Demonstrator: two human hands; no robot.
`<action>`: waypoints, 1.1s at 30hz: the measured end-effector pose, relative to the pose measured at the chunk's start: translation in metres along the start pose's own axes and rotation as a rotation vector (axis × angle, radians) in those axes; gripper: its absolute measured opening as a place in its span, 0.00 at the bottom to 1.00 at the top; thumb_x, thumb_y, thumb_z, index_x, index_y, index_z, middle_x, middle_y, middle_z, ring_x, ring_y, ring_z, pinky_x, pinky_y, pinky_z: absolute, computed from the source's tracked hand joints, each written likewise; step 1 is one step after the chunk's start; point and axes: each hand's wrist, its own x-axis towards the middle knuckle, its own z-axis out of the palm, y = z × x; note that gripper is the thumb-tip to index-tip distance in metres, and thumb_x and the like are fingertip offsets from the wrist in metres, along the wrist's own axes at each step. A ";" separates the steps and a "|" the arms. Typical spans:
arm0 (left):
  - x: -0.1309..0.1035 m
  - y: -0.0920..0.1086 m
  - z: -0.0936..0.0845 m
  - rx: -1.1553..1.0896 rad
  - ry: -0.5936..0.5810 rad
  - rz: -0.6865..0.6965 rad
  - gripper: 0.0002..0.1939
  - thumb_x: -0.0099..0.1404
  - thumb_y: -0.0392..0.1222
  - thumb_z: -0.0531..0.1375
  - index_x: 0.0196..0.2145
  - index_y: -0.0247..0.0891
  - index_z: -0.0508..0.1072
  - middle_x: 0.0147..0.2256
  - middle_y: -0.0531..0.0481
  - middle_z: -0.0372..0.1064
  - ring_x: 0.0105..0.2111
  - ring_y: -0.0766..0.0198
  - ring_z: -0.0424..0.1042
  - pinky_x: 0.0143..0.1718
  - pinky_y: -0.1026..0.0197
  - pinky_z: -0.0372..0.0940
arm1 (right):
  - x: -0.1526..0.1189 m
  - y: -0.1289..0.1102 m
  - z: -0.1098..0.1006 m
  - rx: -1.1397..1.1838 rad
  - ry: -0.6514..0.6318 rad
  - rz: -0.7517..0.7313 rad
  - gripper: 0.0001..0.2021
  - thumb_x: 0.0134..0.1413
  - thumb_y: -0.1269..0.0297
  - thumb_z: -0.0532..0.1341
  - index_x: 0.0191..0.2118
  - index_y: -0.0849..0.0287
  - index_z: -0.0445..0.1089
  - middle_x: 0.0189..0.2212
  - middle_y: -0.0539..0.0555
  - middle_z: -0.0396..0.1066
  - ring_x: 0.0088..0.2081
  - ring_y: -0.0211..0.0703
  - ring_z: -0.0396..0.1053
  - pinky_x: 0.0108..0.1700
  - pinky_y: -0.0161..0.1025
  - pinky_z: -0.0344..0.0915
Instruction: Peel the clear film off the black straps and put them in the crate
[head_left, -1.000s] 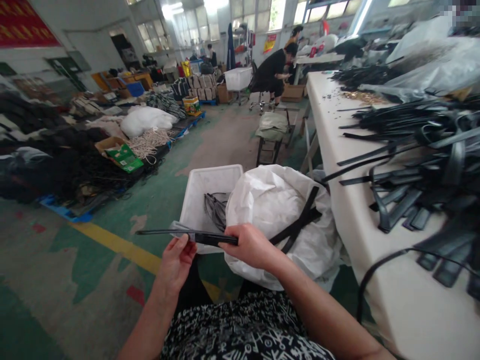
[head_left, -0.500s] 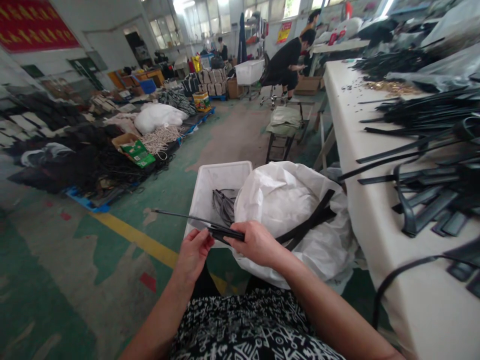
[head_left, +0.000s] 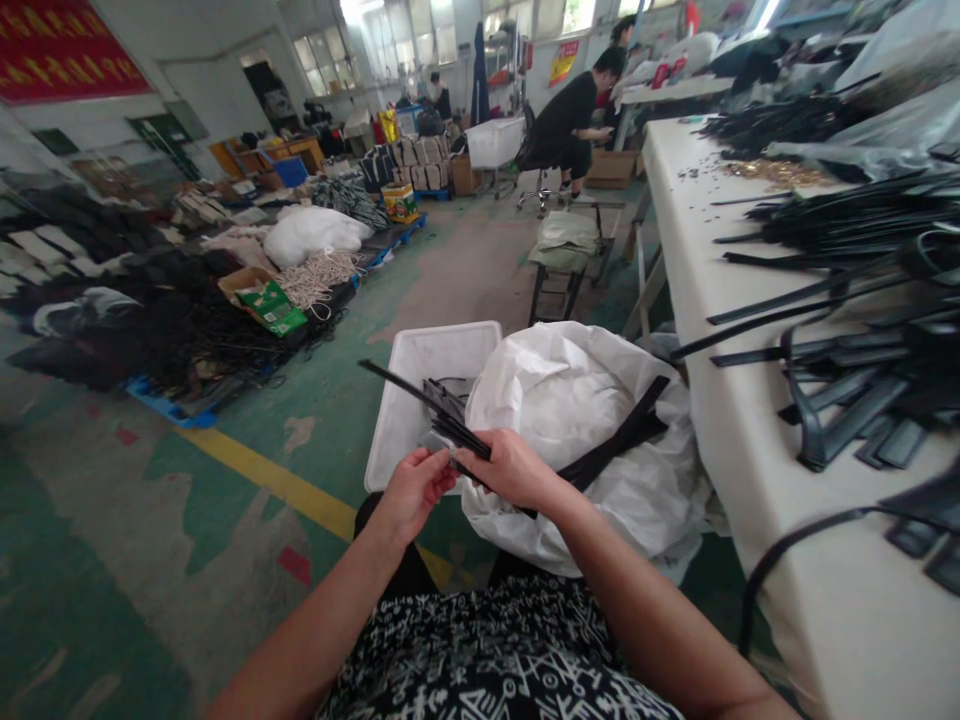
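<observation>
A bundle of narrow black straps (head_left: 459, 432) is gripped in my right hand (head_left: 514, 470), with its ends fanning up to the left; one strap sticks out well past the others. My left hand (head_left: 416, 492) touches the near side of the bundle, thumb and fingers pinched; a small greyish piece shows by the fingertips, too small to name. Beneath the hands stand a white plastic bin (head_left: 397, 400) with dark straps inside and, to its right, a large white sack (head_left: 555, 370). Wider black strips (head_left: 637, 430) lie across the sack.
To the right runs a cloth-covered table (head_left: 697, 290) bearing piles of black straps (head_left: 832, 215) and small gold parts. A stool (head_left: 562, 245) stands ahead. On the left, a blue pallet (head_left: 169, 402) carries dark material. A person in black (head_left: 562, 120) sits farther back.
My left hand has moved right, closer to my right hand. The strap bundle has turned so its free ends point more upward. The view has shifted slightly.
</observation>
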 end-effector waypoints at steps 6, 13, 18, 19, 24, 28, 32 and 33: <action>0.029 0.027 0.020 0.188 -0.137 -0.027 0.09 0.48 0.37 0.69 0.28 0.33 0.74 0.26 0.48 0.75 0.22 0.67 0.72 0.24 0.68 0.68 | -0.007 0.018 -0.013 0.224 0.134 0.051 0.15 0.56 0.55 0.55 0.27 0.61 0.68 0.19 0.49 0.68 0.21 0.35 0.64 0.22 0.30 0.57; 0.105 0.113 0.051 0.546 -0.075 0.132 0.06 0.48 0.34 0.65 0.24 0.33 0.70 0.22 0.48 0.72 0.18 0.67 0.69 0.20 0.68 0.65 | -0.033 0.031 -0.078 0.594 0.657 -0.034 0.15 0.55 0.52 0.58 0.31 0.61 0.69 0.20 0.48 0.67 0.18 0.32 0.63 0.21 0.31 0.59; 0.116 0.161 0.077 0.582 -0.138 0.505 0.08 0.49 0.37 0.64 0.28 0.33 0.71 0.25 0.51 0.72 0.23 0.68 0.70 0.25 0.67 0.66 | -0.055 0.031 -0.115 0.593 0.930 -0.193 0.14 0.58 0.53 0.58 0.31 0.59 0.69 0.20 0.47 0.65 0.18 0.31 0.60 0.20 0.31 0.56; 0.117 0.165 0.080 0.568 -0.161 0.552 0.09 0.49 0.38 0.64 0.30 0.33 0.71 0.26 0.51 0.72 0.24 0.67 0.70 0.27 0.67 0.66 | -0.059 0.030 -0.119 0.592 0.958 -0.216 0.14 0.58 0.53 0.58 0.30 0.58 0.69 0.19 0.47 0.64 0.17 0.31 0.60 0.19 0.31 0.55; 0.146 0.144 0.069 0.618 -0.162 0.515 0.14 0.46 0.42 0.66 0.30 0.34 0.71 0.27 0.51 0.72 0.25 0.67 0.69 0.29 0.65 0.66 | -0.080 0.019 -0.129 0.572 1.026 -0.314 0.11 0.59 0.57 0.58 0.30 0.57 0.70 0.19 0.47 0.64 0.16 0.31 0.59 0.18 0.32 0.53; 0.170 0.089 0.045 1.009 -0.158 0.289 0.16 0.46 0.48 0.65 0.30 0.34 0.71 0.26 0.51 0.71 0.25 0.65 0.69 0.30 0.62 0.67 | -0.090 0.009 -0.135 0.565 1.093 -0.402 0.10 0.58 0.59 0.60 0.29 0.58 0.71 0.17 0.47 0.64 0.14 0.31 0.57 0.16 0.32 0.51; 0.167 0.040 0.029 1.364 -0.209 0.165 0.11 0.45 0.46 0.65 0.22 0.36 0.71 0.21 0.50 0.70 0.27 0.58 0.71 0.31 0.59 0.66 | -0.094 0.006 -0.141 0.561 1.133 -0.459 0.10 0.57 0.61 0.61 0.28 0.58 0.71 0.16 0.47 0.64 0.14 0.32 0.57 0.14 0.32 0.49; 0.162 0.031 0.028 1.400 -0.193 0.176 0.10 0.45 0.44 0.66 0.20 0.36 0.70 0.21 0.49 0.70 0.28 0.55 0.72 0.31 0.58 0.65 | -0.094 0.007 -0.141 0.558 1.129 -0.458 0.10 0.57 0.60 0.61 0.28 0.58 0.72 0.16 0.47 0.64 0.14 0.32 0.57 0.14 0.33 0.49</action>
